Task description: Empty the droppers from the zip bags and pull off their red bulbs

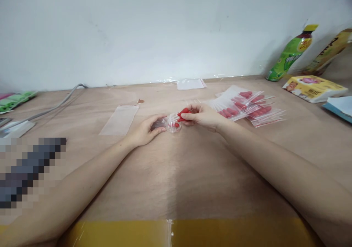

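Observation:
My left hand (144, 131) is closed around a crumpled clear plastic bag (172, 126) near the middle of the table. A red bit shows at the bag's right end. My right hand (203, 117) pinches small red pieces (184, 112) with pale, thin stems, right beside the bag. Their exact kind is too small to make out. Just beyond my right hand lies a fanned pile of clear zip bags (258, 109), several with similar red pieces inside. Left of my left hand, a flat zip bag (120, 120) lies by itself.
Another zip bag (191, 84) lies near the wall. A green drink bottle (291, 54) and a yellow tissue pack (315, 88) stand at the right. A grey cable (62, 102) crosses the left side. Yellow tape (121, 234) runs along the front edge.

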The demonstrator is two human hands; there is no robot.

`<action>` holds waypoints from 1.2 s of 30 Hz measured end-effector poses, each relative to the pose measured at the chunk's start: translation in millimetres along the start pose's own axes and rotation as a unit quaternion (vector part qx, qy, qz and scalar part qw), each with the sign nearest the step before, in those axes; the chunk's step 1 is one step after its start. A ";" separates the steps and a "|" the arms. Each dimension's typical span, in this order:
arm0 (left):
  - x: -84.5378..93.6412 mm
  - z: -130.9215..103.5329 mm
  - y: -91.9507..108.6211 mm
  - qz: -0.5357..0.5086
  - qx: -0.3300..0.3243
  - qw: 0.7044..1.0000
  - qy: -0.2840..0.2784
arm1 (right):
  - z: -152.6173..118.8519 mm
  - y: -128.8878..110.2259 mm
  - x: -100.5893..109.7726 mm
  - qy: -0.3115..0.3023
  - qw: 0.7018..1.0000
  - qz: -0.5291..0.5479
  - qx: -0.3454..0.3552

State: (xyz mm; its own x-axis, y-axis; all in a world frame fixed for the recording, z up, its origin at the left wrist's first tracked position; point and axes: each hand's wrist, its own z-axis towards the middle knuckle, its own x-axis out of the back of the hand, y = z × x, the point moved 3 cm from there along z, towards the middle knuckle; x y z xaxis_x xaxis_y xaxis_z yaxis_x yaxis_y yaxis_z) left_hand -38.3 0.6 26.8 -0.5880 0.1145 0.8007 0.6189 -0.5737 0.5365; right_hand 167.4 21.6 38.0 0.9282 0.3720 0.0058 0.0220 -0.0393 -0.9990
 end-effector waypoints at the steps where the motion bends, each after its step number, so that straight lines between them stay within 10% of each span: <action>1: 0.5 -0.4 -0.3 0.007 0.000 1.000 -0.002 | -0.4 -3.6 2.3 0.009 1.000 -0.006 0.003; 6: 6.4 -4.1 -5.1 0.094 0.045 0.995 0.011 | -4.9 -33.9 32.5 0.057 0.982 -0.160 0.085; 11: 8.5 -5.9 -8.9 0.172 0.099 0.980 0.002 | -13.9 -45.9 64.3 0.218 0.885 -0.319 0.261; 18: 6.2 -6.5 -7.6 0.206 0.177 0.962 -0.038 | -12.8 -11.1 43.1 0.128 0.738 -0.599 0.284; 28: 21.4 -0.9 -21.0 0.220 0.151 0.962 0.053 | -10.9 -9.4 39.0 0.095 0.738 -0.642 0.185; 36: 6.6 1.5 -24.5 0.227 0.119 0.965 -0.050 | -7.5 -7.6 37.2 0.096 0.755 -0.629 0.160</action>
State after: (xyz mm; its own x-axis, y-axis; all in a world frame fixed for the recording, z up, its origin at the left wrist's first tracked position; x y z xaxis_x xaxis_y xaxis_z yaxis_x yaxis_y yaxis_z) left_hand -56.6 16.6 19.4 -0.1818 -0.0215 0.9831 0.9103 -0.3819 0.1600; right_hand 204.6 28.7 46.1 0.2862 -0.2136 0.9340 0.8676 0.4714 -0.1581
